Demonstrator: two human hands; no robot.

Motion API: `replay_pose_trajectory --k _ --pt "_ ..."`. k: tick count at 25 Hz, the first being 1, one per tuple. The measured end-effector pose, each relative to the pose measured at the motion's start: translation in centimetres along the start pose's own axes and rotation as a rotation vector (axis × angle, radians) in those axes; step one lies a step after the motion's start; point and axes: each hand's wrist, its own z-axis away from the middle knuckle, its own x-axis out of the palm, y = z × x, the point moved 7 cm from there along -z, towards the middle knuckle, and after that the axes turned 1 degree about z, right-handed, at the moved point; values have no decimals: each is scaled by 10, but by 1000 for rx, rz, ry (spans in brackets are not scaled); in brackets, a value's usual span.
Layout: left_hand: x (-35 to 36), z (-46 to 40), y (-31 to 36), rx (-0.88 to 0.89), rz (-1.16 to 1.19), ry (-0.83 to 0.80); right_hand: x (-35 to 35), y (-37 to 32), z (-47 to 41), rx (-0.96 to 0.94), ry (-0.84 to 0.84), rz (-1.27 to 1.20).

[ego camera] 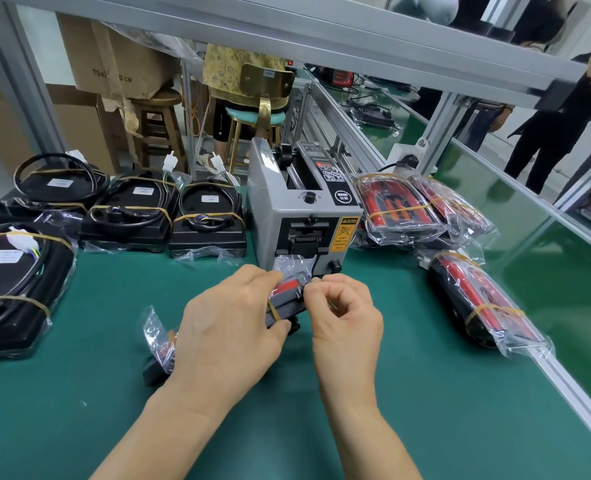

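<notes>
Left hand and right hand meet at mid-bench over the green table mat. Left hand: fingers and thumb curled round a black-and-red bagged unit, wrapped in clear plastic film and bound by a tan rubber band; its near end shows left of the wrist. Right hand: fingers curled tight, thumb and forefinger pinching the film at the unit's far end. The unit sits just in front of the grey box-shaped tape dispenser, whose outlet and black knob stand directly behind the fingertips; loose film hides part of the outlet. Left of the dispenser, four black flat units with coiled cables, each rubber-banded and some in clear bags, rest on the mat well apart from the hands. To the right lie three red-and-black bagged packs, one of them nearer, beside the aluminium frame rail. Beyond the bench: a wooden stool, cardboard boxes, and a seated person on a teal-seated gold chair.
</notes>
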Motion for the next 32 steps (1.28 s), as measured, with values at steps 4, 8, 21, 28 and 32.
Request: replay_pose_trajectory --k 4,8,21,28,32 --pt "0 1 0 -2 -5 4 -1 8 -3 128 -48 -195" --pt "0 1 0 -8 5 1 2 13 -1 169 -65 -136" --pt "0 0 -1 -3 9 3 0 4 0 59 40 59" --pt "0 0 -1 -7 9 1 0 0 0 25 53 105" --pt "0 -1 -2 -11 9 6 -1 0 -1 24 46 124"
